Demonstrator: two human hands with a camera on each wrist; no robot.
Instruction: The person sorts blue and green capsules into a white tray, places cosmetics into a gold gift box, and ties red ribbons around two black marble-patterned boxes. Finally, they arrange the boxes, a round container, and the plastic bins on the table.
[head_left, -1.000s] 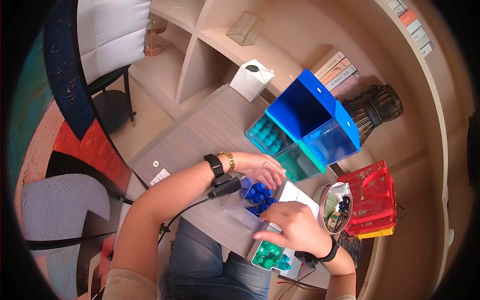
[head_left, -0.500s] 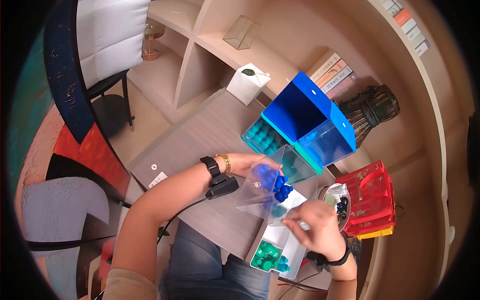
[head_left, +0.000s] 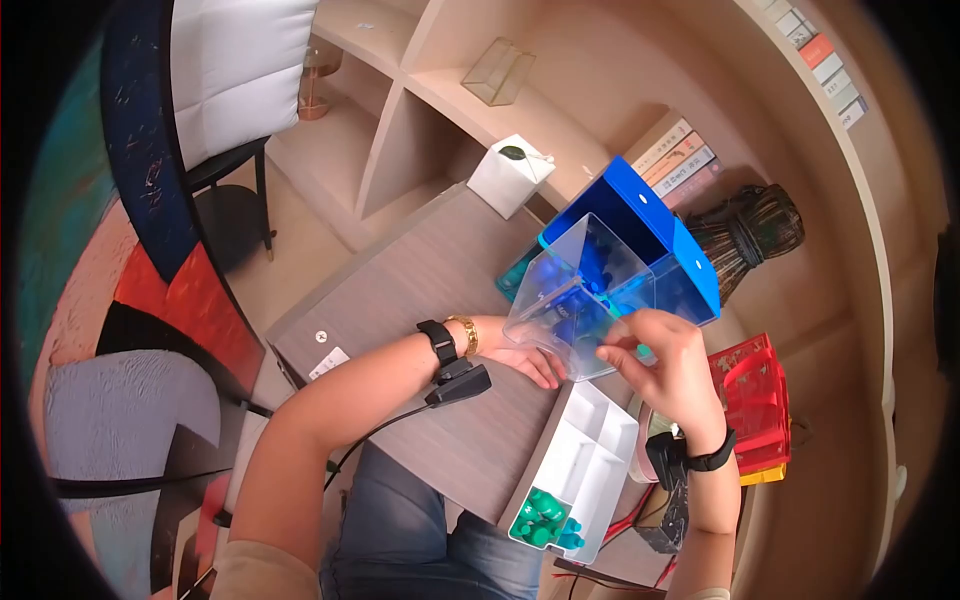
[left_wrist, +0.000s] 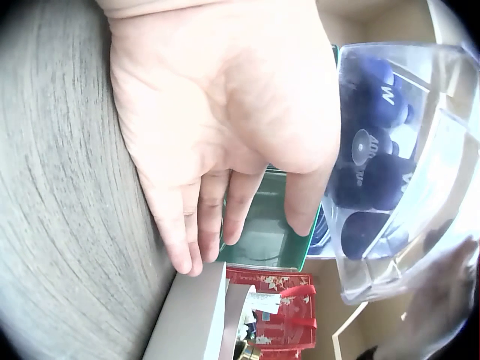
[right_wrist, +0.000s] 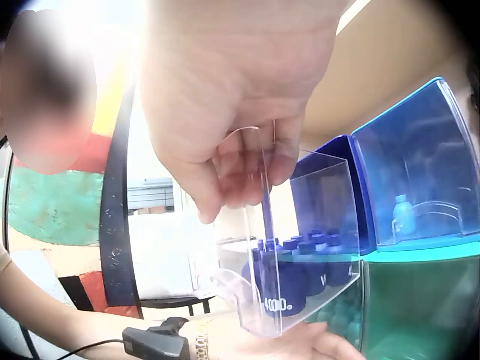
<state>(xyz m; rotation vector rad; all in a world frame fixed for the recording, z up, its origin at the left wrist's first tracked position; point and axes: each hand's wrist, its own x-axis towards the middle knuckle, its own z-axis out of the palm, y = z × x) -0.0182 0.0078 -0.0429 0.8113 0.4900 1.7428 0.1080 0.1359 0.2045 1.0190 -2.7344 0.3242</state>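
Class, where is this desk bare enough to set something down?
Bare desktop lies between the white box and left forearm, and between that forearm and the white divided tray. Crowded: at the blue casing, where the right hand holds a clear drawer.

Head view: soft, even light; black fisheye vignette, shelving (head_left: 855,300) bowed at right. Left wrist view: left hand (left_wrist: 229,127) overexposed, near white; glare on clear bin (left_wrist: 439,176); dark corners. Right wrist view: highlights blown out at left; right hand (right_wrist: 240,105) pale, softly focused.
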